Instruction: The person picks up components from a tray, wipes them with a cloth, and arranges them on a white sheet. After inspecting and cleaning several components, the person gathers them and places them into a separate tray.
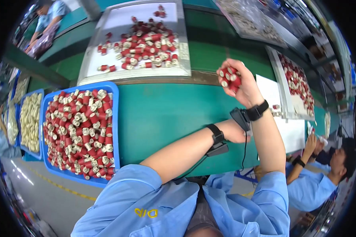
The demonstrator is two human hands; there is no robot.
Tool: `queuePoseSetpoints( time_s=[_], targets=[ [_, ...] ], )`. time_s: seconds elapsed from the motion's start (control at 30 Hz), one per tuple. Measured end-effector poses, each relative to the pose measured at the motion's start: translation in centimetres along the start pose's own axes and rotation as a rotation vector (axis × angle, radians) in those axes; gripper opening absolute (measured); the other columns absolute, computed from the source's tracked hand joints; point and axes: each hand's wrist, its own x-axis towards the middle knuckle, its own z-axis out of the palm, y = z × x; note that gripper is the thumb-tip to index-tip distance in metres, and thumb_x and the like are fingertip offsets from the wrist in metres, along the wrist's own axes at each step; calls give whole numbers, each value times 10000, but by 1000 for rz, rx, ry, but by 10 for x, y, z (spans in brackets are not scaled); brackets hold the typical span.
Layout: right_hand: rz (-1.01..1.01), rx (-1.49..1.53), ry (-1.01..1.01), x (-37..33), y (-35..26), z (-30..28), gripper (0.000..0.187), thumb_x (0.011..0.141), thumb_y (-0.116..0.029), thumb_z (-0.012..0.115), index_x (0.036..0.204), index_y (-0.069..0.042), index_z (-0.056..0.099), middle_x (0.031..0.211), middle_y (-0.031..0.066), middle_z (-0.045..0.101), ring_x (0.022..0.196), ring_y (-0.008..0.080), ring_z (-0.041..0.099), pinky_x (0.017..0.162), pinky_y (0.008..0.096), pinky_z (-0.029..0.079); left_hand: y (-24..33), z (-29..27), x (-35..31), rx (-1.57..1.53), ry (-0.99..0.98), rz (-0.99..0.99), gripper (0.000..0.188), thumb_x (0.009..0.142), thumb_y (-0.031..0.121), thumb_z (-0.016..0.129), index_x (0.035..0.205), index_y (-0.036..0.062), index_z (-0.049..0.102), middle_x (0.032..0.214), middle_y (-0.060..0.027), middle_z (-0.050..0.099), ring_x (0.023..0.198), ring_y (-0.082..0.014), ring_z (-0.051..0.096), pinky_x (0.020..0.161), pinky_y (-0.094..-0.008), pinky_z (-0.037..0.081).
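My right hand [244,81] is raised over the far side of the green work surface. Its fingers curl round several small red cylinders with white ends [230,78]. Below it, my left hand [234,131] stays low over the table, passing behind the black device strapped to my right wrist [240,118]. That device and my right forearm cover part of the left hand, so its fingers cannot be made out. A blue tray [115,118] heaped with the same red-and-white cylinders [79,130] stands at the left.
A metal-framed white tray [187,59] with loose cylinders lies beyond the table. Another framed tray [290,104] stands at the right beside white sheets [294,136]. A blue tray of pale pieces [31,118] is far left. A co-worker [316,177] sits at the right.
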Motion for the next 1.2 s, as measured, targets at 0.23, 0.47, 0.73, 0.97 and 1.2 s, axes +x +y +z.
queuePoseSetpoints(
  time_s=[0.23,0.47,0.73,0.97,1.2],
  targets=[
    [-246,-440,-48,116,-29,79,699,895,-661,563,1151,-11,575,1039,113,585,963,186,585,843,351,501,-5,12,10,-232,23,171,434,844,259,682,1203,31,597,1126,-181,675,1026,-316,643,890,-411,507],
    [-491,-300,-3,74,-32,69,741,993,-583,426,1438,5,344,1376,220,486,1291,326,457,1076,478,396,4,-2,8,-276,-57,159,413,891,309,664,1208,51,608,1153,-184,667,1071,-306,634,916,-408,501],
    [-450,-428,-148,-54,-2,27,423,1032,-309,447,1289,27,468,1193,175,577,1120,242,573,914,401,502,17,-23,-3,-228,-165,-80,257,851,255,650,978,33,668,961,-193,690,908,-345,655,788,-425,518],
    [-420,-531,186,-146,23,-49,223,997,-144,530,1116,41,567,1030,125,624,953,212,633,824,362,537,15,-10,3,-14,-242,-219,240,788,238,608,737,5,636,749,-194,660,715,-357,645,658,-442,505],
    [-397,-889,744,-194,24,-136,255,967,-204,606,1128,-7,587,1004,108,639,921,197,636,817,345,529,9,-10,3,-87,-245,-213,220,802,232,614,809,14,640,758,-189,660,703,-338,646,654,-427,506]
  ],
)
